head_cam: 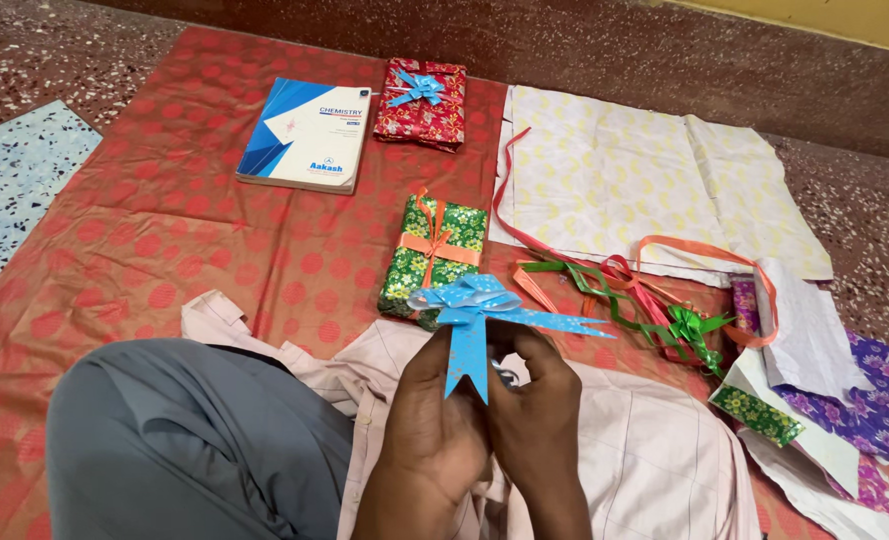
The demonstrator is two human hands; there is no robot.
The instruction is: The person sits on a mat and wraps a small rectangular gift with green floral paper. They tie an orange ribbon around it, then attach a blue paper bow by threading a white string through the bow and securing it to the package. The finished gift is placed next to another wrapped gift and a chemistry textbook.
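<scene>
You hold the blue ribbon bow (470, 305) by its tails, both hands closed around them: left hand (433, 425), right hand (537, 405). It looks light, crushable; grip the tails. The green wrapped gift (435, 255) lies just beyond.

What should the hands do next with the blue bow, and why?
Probably carry the blue bow forward and set it on the green gift box. Both hands, left hand and right hand, hold it just short of that box, which has an orange ribbon but no bow, unlike the red gift box.
</scene>
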